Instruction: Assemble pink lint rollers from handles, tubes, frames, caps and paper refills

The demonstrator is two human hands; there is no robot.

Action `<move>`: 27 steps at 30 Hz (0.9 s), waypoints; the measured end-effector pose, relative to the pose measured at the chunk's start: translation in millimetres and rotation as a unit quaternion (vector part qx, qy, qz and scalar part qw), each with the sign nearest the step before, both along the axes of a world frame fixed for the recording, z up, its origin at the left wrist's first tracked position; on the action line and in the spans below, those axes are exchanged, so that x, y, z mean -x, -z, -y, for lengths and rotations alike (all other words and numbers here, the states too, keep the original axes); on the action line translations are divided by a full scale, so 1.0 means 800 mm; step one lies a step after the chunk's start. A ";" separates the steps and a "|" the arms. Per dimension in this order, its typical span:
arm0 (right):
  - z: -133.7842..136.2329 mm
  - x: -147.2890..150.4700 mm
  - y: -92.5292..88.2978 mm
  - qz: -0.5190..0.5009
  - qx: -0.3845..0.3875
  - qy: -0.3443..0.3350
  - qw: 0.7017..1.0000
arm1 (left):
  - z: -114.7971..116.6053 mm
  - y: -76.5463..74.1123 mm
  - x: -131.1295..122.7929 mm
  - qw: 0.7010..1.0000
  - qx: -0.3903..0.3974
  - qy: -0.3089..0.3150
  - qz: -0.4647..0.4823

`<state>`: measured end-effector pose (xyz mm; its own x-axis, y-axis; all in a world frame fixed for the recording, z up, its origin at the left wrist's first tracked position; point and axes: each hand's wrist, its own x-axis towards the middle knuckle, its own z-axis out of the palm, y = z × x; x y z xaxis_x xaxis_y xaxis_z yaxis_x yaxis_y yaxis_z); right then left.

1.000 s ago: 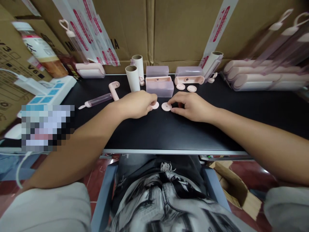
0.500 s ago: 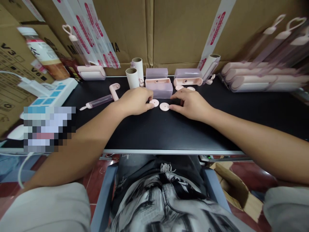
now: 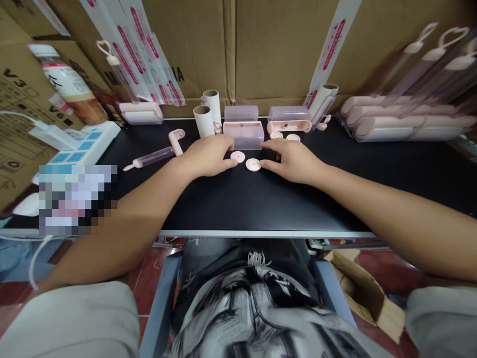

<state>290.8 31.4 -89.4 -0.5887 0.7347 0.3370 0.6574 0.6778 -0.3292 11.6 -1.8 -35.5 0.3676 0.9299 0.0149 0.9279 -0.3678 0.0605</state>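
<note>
Bottle (image 3: 70,87) beside white power strip (image 3: 81,148); taped cardboard (image 3: 270,54) behind; open carton (image 3: 389,317) on floor (image 3: 155,266).

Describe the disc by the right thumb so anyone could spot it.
On the black table, look between the left hand and right hand. The pink disc lies by the right thumb, nearer the table's front edge than any other disc.

Your left forearm (image 3: 137,214) and right forearm (image 3: 387,204) reach forward, angled inward. Left hand (image 3: 208,156) palm-down, thumb (image 3: 228,163) parted from bent fingers (image 3: 228,141). Your right hand (image 3: 298,160) faces it, well apart, thumb and index finger (image 3: 272,144) spread.
</note>
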 end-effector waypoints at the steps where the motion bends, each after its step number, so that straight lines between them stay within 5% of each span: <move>1: 0.000 0.000 0.000 -0.004 0.000 -0.003 1.000 | 0.000 0.000 0.000 1.000 0.003 0.005 0.006; 15: 0.003 0.010 0.000 -0.004 0.004 0.018 1.000 | 0.002 -0.002 -0.001 0.995 0.032 0.087 0.019; 21: 0.005 0.008 0.000 -0.029 0.008 -0.063 0.998 | 0.001 0.008 -0.008 0.995 0.022 0.097 0.029; 24: 0.007 0.006 -0.001 -0.039 0.021 -0.070 0.997 | 0.007 -0.014 -0.001 0.997 0.022 0.071 0.037; 27: 0.009 0.004 -0.004 -0.051 0.041 -0.069 0.995 | 0.014 -0.056 0.031 0.998 0.019 -0.040 0.053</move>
<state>287.4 24.1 -86.5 -0.6517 0.6767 0.3426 0.5197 0.7274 -0.4481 -13.1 -13.3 9.0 0.2903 0.9568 0.0134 0.9419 -0.2882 0.1724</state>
